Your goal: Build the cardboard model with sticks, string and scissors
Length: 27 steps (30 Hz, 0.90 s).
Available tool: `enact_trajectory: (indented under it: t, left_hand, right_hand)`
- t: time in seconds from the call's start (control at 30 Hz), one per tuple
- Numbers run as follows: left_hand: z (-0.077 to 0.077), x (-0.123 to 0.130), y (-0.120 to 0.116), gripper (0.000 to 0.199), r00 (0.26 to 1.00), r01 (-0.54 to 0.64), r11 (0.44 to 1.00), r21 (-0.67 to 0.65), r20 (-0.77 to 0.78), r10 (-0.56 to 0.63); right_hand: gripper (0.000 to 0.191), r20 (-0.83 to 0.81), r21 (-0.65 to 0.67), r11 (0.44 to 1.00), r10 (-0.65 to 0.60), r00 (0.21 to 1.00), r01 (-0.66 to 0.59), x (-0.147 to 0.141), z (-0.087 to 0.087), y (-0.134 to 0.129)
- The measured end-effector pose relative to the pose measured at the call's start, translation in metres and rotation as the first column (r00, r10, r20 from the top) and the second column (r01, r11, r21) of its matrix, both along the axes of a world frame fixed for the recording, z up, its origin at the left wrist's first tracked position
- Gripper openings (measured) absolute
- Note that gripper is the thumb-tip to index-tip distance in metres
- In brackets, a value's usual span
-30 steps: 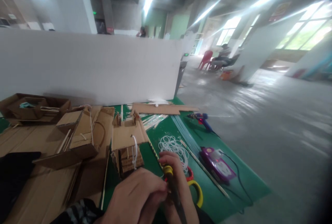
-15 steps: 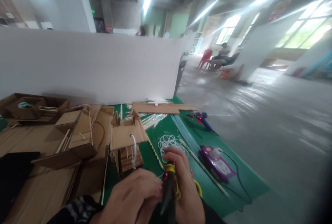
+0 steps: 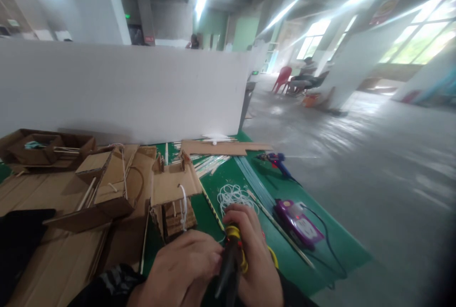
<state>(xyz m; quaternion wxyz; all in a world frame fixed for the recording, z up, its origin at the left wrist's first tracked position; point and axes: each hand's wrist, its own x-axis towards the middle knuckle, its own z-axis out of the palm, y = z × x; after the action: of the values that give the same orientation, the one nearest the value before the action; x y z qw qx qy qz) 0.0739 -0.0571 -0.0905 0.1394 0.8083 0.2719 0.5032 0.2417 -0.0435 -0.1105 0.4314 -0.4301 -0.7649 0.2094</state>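
At the bottom centre, my right hand (image 3: 254,255) is wrapped round a dark tool with yellow and red parts (image 3: 230,264), which looks like scissors or pliers. My left hand (image 3: 185,262) is beside it, its fingers curled together close to the tool; what they pinch is hidden. A thin white strand shows near the left fingertips. Just beyond my hands lies a tangle of white cord (image 3: 233,195). Left of it stands a small cardboard structure (image 3: 174,183) with a white cord loop (image 3: 184,207) at its front.
On the green table (image 3: 342,255) are a purple box with a cable (image 3: 299,226), a blue glue gun (image 3: 278,162), thin sticks (image 3: 213,164) and a cardboard strip (image 3: 221,147). More cardboard pieces (image 3: 110,193) cover the left. A white partition (image 3: 124,88) stands behind.
My hands stay nearly in place. The tool has tilted slightly, its dark end now a little further left. The other things on the table look unchanged.
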Motion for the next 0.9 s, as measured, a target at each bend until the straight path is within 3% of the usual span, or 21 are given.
enact_trajectory:
  t: [0.27,0.4,0.6,0.9]
  left_hand:
    - [0.002,-0.001,0.0,0.024,0.999,-0.02,1.0,-0.018,-0.032,0.02]
    - [-0.003,0.002,0.0,0.014,0.997,0.017,1.0,-0.013,0.075,-0.016]
    - [-0.009,0.007,-0.001,0.013,0.977,0.01,0.991,-0.13,0.212,0.018]
    - [-0.017,0.005,-0.001,0.015,0.951,0.038,0.967,-0.251,0.307,0.042]
  right_hand:
    - [0.027,0.043,0.018,1.0,0.012,0.999,-0.013,0.002,-0.004,0.002]
    - [0.024,0.071,-0.005,0.999,-0.037,0.997,0.038,0.0,-0.003,0.005]
    - [0.014,-0.088,-0.128,0.987,-0.108,0.99,0.096,0.003,0.001,0.018]
    - [0.034,-0.097,-0.205,0.966,-0.18,0.979,0.157,0.014,-0.008,0.03]
